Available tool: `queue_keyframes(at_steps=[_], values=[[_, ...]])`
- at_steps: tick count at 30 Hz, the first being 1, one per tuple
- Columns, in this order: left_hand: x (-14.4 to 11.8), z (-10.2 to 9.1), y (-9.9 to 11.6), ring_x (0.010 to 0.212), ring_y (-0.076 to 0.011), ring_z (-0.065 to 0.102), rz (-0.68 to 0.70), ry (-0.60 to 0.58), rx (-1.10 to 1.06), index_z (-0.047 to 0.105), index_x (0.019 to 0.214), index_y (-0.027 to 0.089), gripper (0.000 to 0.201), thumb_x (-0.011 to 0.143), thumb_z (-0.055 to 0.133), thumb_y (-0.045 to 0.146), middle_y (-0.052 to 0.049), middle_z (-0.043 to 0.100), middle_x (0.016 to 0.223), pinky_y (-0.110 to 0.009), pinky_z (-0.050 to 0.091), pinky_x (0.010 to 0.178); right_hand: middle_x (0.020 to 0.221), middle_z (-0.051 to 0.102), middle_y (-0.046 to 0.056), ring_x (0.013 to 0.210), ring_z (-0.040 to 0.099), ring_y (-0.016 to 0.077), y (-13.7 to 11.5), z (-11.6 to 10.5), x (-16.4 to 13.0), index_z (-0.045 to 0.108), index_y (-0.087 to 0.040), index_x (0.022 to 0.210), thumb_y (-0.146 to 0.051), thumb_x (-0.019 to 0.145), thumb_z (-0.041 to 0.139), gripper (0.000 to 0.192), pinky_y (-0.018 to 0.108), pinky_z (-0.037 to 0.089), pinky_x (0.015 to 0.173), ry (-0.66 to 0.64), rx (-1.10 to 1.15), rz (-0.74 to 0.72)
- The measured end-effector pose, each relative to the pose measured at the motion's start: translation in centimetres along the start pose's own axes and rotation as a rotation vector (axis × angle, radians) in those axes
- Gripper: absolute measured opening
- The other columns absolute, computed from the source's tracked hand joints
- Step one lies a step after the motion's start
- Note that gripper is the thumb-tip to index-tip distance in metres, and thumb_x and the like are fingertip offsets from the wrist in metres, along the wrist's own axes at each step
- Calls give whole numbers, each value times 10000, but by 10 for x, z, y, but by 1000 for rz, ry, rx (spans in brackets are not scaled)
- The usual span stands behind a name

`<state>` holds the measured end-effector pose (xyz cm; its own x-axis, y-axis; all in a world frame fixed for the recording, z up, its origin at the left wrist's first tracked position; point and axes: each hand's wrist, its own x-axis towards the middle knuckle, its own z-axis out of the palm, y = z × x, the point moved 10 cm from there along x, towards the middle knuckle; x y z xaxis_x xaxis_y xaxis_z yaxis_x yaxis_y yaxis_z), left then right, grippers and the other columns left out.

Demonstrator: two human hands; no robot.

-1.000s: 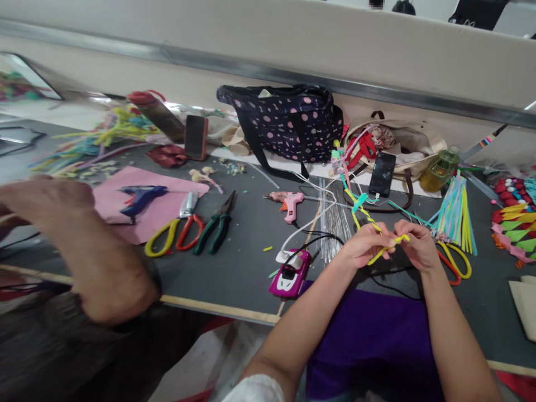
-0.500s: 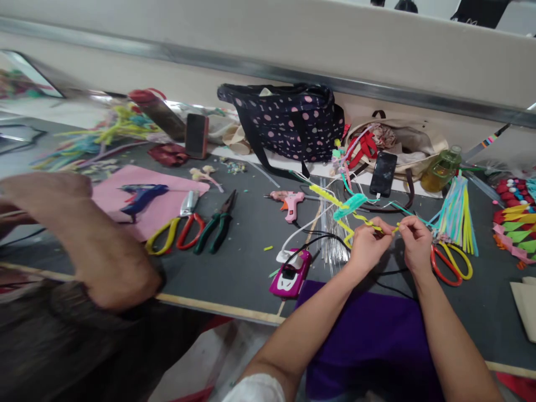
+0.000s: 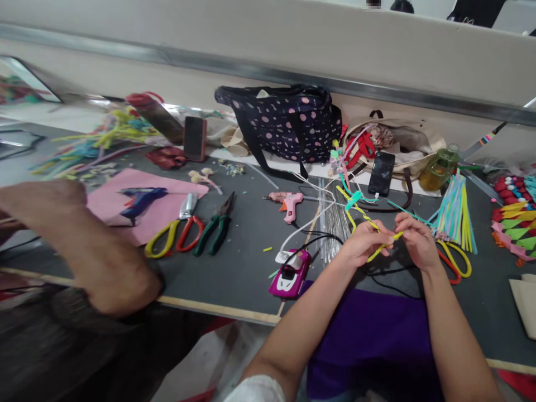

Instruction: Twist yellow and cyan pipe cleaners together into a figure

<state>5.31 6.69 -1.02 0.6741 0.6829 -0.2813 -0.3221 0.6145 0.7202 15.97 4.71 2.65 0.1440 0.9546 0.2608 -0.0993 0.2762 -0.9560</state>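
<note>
My left hand [image 3: 365, 244] pinches a bent, twisted yellow pipe cleaner [image 3: 376, 255] above the near part of the table. The fingers of my right hand [image 3: 421, 241] are curled at the short free end of the same pipe cleaner; how firmly they grip is hard to see. Beyond my left hand, a teal fuzzy piece [image 3: 354, 200] is attached to the yellow strands. Orange-and-yellow-handled scissors [image 3: 460, 259] lie beside my right wrist, partly covered by it. A bundle of pastel pipe cleaners [image 3: 454, 215] rests just behind them.
Left of my hands lie a pink glue gun [image 3: 290, 204], a magenta power strip [image 3: 291, 274] with cords, and pliers [image 3: 218, 226]. A phone [image 3: 381, 174], bottle [image 3: 439, 167] and spotted bag [image 3: 288, 123] stand behind. A co-worker's arm [image 3: 84, 240] reaches in at left.
The yellow pipe cleaner has turned, and the teal piece now appears narrower. My right fingers have loosened from their tight pinch, and a yellow loop now hangs below my left fingers.
</note>
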Motion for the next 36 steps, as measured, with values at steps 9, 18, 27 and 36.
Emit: queue_keyframes(at_steps=[9, 18, 27, 36], values=[[2, -3, 4, 489, -114, 625, 27, 15, 17, 526, 632, 122, 349, 455, 827, 129, -48, 713, 749, -196, 507, 407, 955, 605, 43, 990, 549, 216, -19, -1, 2, 694, -256, 837, -279, 842, 622, 75, 366, 413, 881, -75, -277, -116], [-4, -5, 21, 482, -86, 576, 201, 96, 257, 558, 624, 121, 240, 526, 775, 146, -38, 692, 699, -207, 517, 439, 895, 578, 40, 884, 555, 192, -20, 6, 2, 597, -218, 822, -293, 911, 533, 133, 332, 418, 819, -160, -524, -149], [2, -9, 16, 477, -97, 585, 170, 81, 170, 555, 638, 126, 275, 520, 798, 179, -33, 693, 708, -233, 520, 451, 796, 548, 2, 744, 502, 158, 1, -5, 3, 596, -218, 832, -358, 907, 539, 169, 274, 384, 687, -86, -412, 25], [-4, -10, 32, 513, -96, 570, 348, 158, 394, 579, 644, 133, 181, 597, 746, 188, -36, 683, 715, -219, 499, 469, 763, 551, -9, 723, 485, 141, 0, -9, 2, 612, -204, 769, -351, 854, 619, 170, 253, 371, 669, -16, -319, 58]])
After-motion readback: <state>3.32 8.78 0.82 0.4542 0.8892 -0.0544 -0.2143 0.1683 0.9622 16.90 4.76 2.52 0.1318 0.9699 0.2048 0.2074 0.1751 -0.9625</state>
